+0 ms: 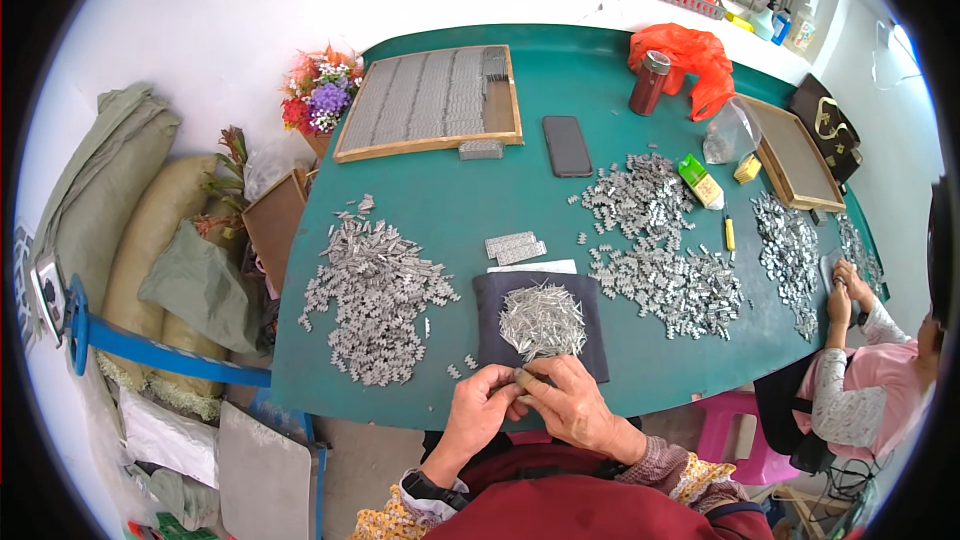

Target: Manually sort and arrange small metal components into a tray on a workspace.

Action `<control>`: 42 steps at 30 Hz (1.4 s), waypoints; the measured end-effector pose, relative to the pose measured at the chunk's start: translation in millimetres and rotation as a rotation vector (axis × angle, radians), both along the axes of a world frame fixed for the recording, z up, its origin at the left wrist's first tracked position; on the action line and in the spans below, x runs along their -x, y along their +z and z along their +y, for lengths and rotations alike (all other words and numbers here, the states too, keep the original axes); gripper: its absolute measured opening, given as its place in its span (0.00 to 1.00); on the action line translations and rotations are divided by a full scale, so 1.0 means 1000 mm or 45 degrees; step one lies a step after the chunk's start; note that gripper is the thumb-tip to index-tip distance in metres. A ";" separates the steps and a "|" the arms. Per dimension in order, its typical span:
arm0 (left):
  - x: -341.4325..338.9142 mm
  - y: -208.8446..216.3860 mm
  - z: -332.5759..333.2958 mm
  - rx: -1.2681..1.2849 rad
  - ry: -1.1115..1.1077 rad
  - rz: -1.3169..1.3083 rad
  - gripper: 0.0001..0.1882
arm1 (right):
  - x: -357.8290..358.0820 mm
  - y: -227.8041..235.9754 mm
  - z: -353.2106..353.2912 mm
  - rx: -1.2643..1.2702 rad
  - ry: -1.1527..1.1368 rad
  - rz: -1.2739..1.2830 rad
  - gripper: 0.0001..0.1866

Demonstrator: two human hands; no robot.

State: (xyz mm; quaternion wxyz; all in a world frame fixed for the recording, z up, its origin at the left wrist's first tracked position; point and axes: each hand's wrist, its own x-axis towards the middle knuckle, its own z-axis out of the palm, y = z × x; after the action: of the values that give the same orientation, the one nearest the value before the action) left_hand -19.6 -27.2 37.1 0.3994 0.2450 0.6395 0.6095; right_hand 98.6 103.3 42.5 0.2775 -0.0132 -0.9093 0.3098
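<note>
At the table's near edge my left hand (484,406) and my right hand (572,408) meet, fingertips pinched together. What they hold, if anything, is hidden by the fingers. Just beyond them, a heap of thin silvery metal pins (543,320) lies on a folded dark cloth (592,340). To the left spreads a large pile of small grey toothed metal pieces (375,305), with a few loose ones close to my left hand. Behind the cloth sit small blocks of lined-up metal pieces (515,247). More toothed pieces (665,290) lie in piles to the right.
A wooden-framed tray (430,147) of lined-up metal pieces stands at the back of the green table (440,210). Nearby are a phone (567,146), a dark red flask (650,85), a red plastic bag (700,55) and a yellow-handled tool (729,234). A co-worker (860,380) sits at the right.
</note>
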 end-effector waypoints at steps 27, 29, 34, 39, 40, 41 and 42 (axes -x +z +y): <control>0.009 -0.019 -0.025 -0.270 0.115 -0.475 0.12 | 0.016 -0.004 0.047 -0.199 -0.142 -0.149 0.09; 0.008 -0.019 -0.024 -0.279 0.093 -0.493 0.12 | 0.002 -0.006 0.046 -0.185 -0.127 -0.184 0.09; 0.005 -0.016 -0.019 -0.255 0.073 -0.535 0.10 | 0.000 -0.013 0.043 -0.202 -0.110 -0.211 0.08; 0.006 -0.022 -0.025 -0.221 0.042 -0.548 0.06 | 0.016 -0.016 0.043 -0.250 -0.209 -0.152 0.10; 0.006 -0.023 -0.027 -0.222 0.048 -0.548 0.05 | 0.020 -0.016 0.043 -0.246 -0.194 -0.142 0.10; 0.005 -0.025 -0.030 -0.232 0.075 -0.519 0.05 | 0.023 -0.014 0.041 -0.232 -0.191 -0.124 0.11; 0.006 -0.025 -0.034 -0.232 0.089 -0.511 0.05 | 0.027 -0.013 0.039 -0.219 -0.188 -0.106 0.12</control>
State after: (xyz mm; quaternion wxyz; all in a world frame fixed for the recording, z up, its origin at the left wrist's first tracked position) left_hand -25.1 -61.5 12.1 0.4735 0.1315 0.4975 0.7149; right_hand 71.9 142.2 29.9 0.2617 -0.0692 -0.9398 0.2084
